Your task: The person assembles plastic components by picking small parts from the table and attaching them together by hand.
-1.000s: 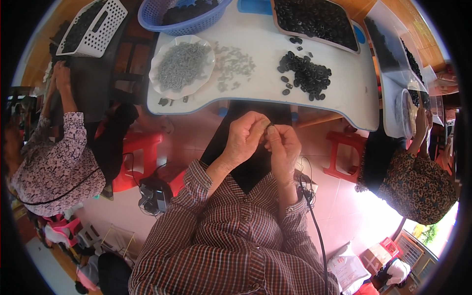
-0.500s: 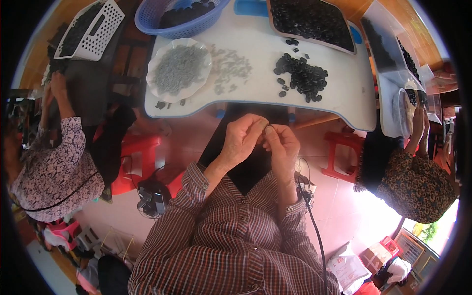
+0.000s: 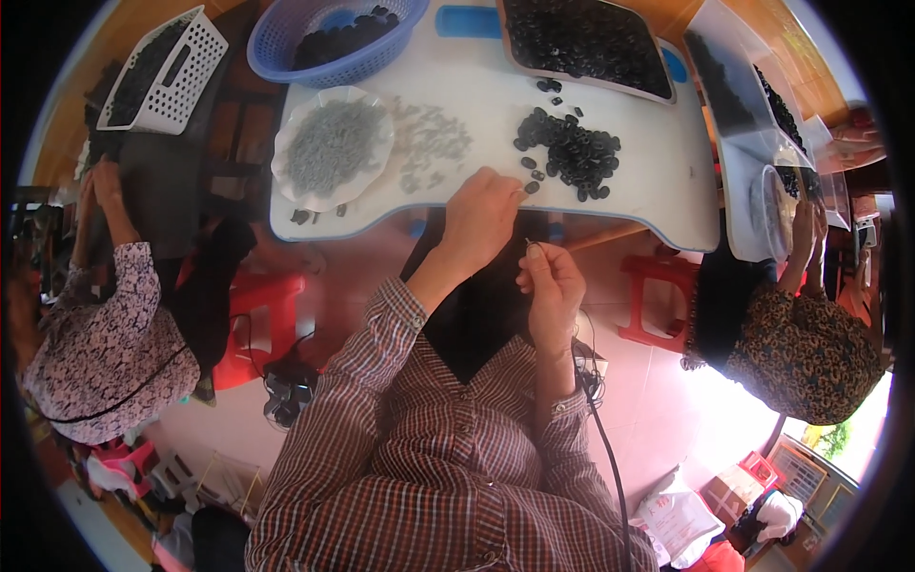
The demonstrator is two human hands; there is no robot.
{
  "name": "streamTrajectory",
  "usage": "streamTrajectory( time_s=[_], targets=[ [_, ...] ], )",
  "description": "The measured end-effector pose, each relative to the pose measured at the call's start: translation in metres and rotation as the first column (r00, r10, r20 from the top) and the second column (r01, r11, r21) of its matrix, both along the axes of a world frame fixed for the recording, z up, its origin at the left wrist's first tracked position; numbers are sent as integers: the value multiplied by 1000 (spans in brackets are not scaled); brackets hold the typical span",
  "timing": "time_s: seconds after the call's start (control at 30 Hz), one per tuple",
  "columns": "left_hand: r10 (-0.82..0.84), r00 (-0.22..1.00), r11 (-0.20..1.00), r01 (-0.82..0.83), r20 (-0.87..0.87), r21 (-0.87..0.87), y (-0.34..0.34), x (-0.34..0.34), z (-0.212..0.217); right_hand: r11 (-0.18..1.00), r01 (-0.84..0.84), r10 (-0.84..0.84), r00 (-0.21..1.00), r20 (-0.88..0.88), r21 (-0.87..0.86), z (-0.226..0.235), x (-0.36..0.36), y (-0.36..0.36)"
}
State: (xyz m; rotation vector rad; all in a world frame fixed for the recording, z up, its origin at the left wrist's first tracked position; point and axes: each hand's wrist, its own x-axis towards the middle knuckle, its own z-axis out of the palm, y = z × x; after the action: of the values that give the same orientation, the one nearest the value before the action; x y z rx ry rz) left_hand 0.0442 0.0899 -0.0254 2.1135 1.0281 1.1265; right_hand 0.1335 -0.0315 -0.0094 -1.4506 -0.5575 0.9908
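My left hand (image 3: 479, 217) is at the table's near edge, its fingers pressed together at the tips. Those fingertips are beside a few loose black oval pieces (image 3: 532, 188); whether anything is pinched in them I cannot make out. Lower and closer to my body, my right hand (image 3: 553, 281) pinches a small dark piece between thumb and forefinger. A pile of small black oval pieces (image 3: 583, 157) lies just beyond. Further left, a scalloped white plate (image 3: 379, 172) holds a heap of small clear-grey pieces, with more of them (image 3: 434, 143) scattered beside it.
The white table (image 3: 658, 181) has a curved blue edge. At its back stand a blue-purple basket (image 3: 272, 57) and a tray (image 3: 664, 91) of black pieces. People work at both sides, near a white basket (image 3: 195, 86) and clear bins (image 3: 753, 153). A cable (image 3: 610, 458) hangs by my right arm.
My hands have come apart. The left has moved up to the table edge by the black pieces; the right stays low with its small dark piece. The view has shifted slightly.
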Motion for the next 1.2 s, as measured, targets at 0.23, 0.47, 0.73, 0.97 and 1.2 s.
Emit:
streamTrajectory(
  time_s=[0.23,0.47,0.73,0.97,1.2],
  targets=[
    [45,957,998,-33,-288,47,7,23,-5,1000,29,-29,999,14,-6,-1,5,-3],
    [30,958,998,-14,-284,59,6,21,-6,999,48,-48,999,-10,0,-2,4,-4],
    [-55,997,993,59,48,-100,-8,-4,7,988,113,-121,990,68,108,1,4,-3],
    [-66,966,913,159,248,-375,-33,-28,19,961,83,-110,990,88,263,14,0,4],
    [-100,951,896,214,291,-388,-44,-40,21,972,3,-21,997,73,234,17,-10,2]
  ],
)
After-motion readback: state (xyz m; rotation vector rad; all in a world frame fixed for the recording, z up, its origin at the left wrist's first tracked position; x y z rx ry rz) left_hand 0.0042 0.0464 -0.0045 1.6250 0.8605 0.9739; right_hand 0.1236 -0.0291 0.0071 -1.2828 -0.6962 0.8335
